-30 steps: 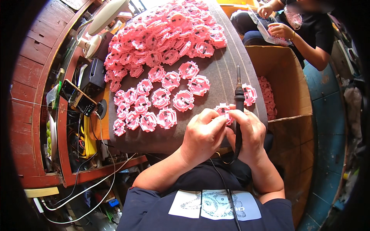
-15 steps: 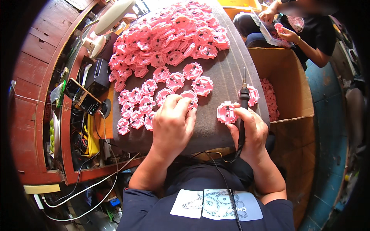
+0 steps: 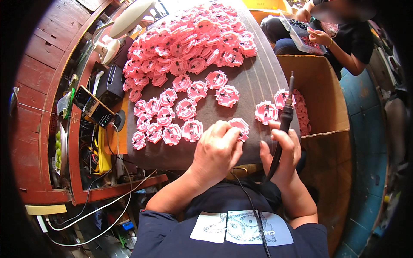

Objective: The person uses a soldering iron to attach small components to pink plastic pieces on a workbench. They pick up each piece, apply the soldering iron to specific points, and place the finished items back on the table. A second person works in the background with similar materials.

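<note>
My left hand (image 3: 216,150) pinches a pink plastic part (image 3: 239,129) with a dark centre, just over the near side of the grey table (image 3: 251,92). In my right hand (image 3: 282,155) is a soldering iron (image 3: 284,122), its metal tip pointing up and away from me. The thumb of that hand is spread from the fingers. Just beyond it lie two more pink parts, the nearer one (image 3: 266,112) left of the iron and the other (image 3: 282,98) partly behind it. Several similar parts (image 3: 186,109) lie in loose rows to the left.
A large heap of pink parts (image 3: 189,41) covers the far table. Right of it stands an open cardboard box (image 3: 320,96) with pink parts inside. Another person (image 3: 344,43) sits beyond, hands over a plastic box. A phone (image 3: 93,107) and a lamp (image 3: 129,19) stand left.
My left hand has moved right and nearer with a pink part from the rows. My right hand has let go of its part, which now lies on the table.
</note>
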Demonstrator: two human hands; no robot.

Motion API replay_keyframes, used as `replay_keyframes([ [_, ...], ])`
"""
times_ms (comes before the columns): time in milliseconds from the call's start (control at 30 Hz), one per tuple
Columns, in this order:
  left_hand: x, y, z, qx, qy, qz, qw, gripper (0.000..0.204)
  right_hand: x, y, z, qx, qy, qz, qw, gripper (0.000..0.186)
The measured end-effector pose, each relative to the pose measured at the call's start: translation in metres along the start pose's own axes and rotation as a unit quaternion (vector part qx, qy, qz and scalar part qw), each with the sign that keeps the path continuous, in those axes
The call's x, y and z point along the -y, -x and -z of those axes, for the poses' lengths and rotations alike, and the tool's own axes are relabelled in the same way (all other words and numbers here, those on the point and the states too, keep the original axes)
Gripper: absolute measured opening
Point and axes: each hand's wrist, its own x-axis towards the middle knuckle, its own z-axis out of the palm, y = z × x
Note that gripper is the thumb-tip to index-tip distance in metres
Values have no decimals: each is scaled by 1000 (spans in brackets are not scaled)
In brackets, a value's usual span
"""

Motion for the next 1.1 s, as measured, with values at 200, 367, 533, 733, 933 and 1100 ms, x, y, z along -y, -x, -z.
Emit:
replay_keyframes([
  [200, -2, 5, -4, -4, 63, -17, 998, 35, 2, 7, -3, 24, -52, 2, 998, 51],
  [367, -12, 4, -6, -22, 50, -5, 998, 41, 2, 11, -4, 17, -50, -3, 999, 48],
  [533, -5, 6, -15, -12, -22, -52, 998, 43, 1, 12, -3, 19, -49, -4, 999, 44],
  [733, 7, 17, 3, -23, -4, -21, 1000, 56, 2, 14, -3, 14, -55, -8, 998, 43],
  [933, -4, 10, -19, -42, 9, -27, 999, 47, 4, 9, -6, 16, -41, -12, 999, 49],
  [1100, 3, 2, -13, -8, 38, -73, 997, 38, 4, 2, -7, 27, -21, -9, 999, 51],
])
